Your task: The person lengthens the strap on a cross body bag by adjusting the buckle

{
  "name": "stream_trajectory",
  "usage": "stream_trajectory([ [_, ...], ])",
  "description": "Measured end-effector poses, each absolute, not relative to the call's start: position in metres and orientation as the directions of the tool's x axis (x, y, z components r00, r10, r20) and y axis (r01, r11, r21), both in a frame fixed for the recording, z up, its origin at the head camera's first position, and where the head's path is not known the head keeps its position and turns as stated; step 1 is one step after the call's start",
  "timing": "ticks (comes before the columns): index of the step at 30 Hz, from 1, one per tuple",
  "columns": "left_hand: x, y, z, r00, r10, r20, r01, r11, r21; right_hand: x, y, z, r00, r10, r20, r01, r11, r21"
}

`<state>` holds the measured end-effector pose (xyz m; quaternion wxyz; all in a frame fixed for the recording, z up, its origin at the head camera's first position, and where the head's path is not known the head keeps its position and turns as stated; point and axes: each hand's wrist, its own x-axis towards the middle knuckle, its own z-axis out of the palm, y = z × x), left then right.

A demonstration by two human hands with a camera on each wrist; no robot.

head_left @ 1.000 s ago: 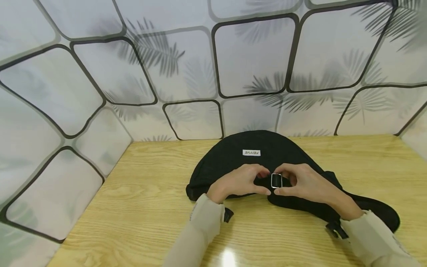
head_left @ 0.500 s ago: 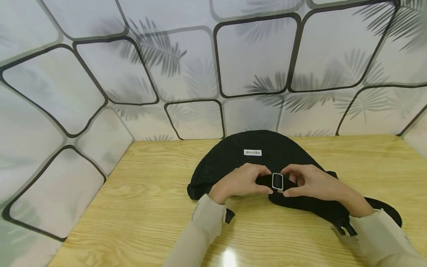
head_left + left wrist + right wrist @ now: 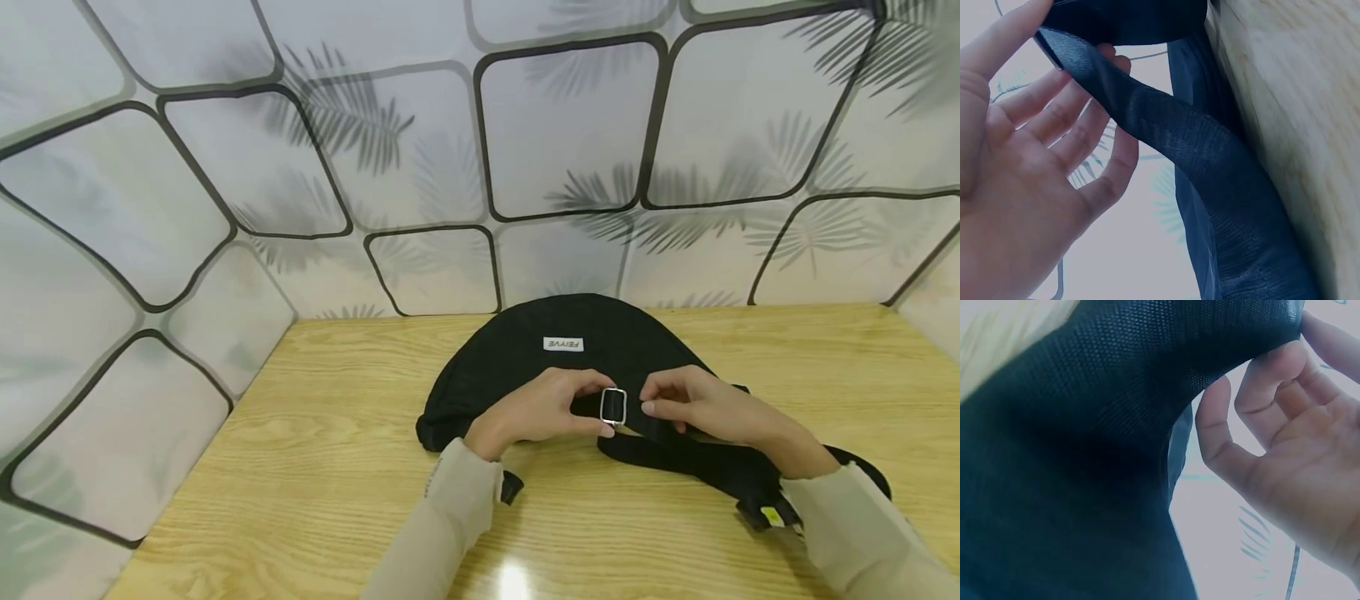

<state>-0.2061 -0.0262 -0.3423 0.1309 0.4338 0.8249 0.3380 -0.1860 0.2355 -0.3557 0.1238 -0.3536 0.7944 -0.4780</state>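
A black half-moon bag [image 3: 495,358] with a small white label lies at the back of the table. In front of it my left hand [image 3: 536,408] holds the metal strap slider [image 3: 612,406] upright between thumb and fingertips. The black strap [image 3: 1179,137] runs down from that slider in the left wrist view. Just right of the slider is my right hand [image 3: 708,408], apart from the metal. Its thumb and index finger pinch the strap [image 3: 1222,331] at its edge in the right wrist view. The wide shoulder strap [image 3: 697,462] lies below the right hand.
A black buckle piece [image 3: 768,512] with a yellow-green spot lies near the right sleeve. Another black strap end [image 3: 511,487] pokes out beside the left sleeve. Patterned fabric walls [image 3: 570,133] stand behind and left of the wooden table [image 3: 315,467].
My right hand has moved off the slider a little to the right. The left hand keeps its hold on the slider. The buckle piece by the right sleeve has turned and shows a yellow-green spot.
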Motion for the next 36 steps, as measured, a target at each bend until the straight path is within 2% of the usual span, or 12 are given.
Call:
stream_trajectory([
  [8,-0.206,-0.026,-0.344,-0.589,0.797,0.134,0.620,0.339,0.708,-0.188,0.233,-0.358,-0.716,-0.672,0.190,-0.455,0.243,-0.857],
  [14,-0.206,-0.025,-0.344,-0.588,0.795,0.147,0.626,0.332,0.706,-0.187,0.230,-0.359,-0.737,-0.647,0.196,-0.446,0.247,-0.860],
  [22,-0.205,-0.023,-0.346,-0.604,0.786,0.135,0.616,0.353,0.704,-0.183,0.225,-0.356,-0.823,-0.560,0.098,-0.312,0.300,-0.901],
  [30,-0.204,-0.022,-0.345,-0.589,0.794,0.150,0.607,0.312,0.731,-0.184,0.224,-0.358,-0.796,-0.602,0.058,-0.254,0.246,-0.936],
  [36,-0.203,-0.021,-0.347,-0.589,0.793,0.154,0.619,0.321,0.717,-0.179,0.219,-0.357,-0.843,-0.536,0.045,-0.226,0.277,-0.934],
])
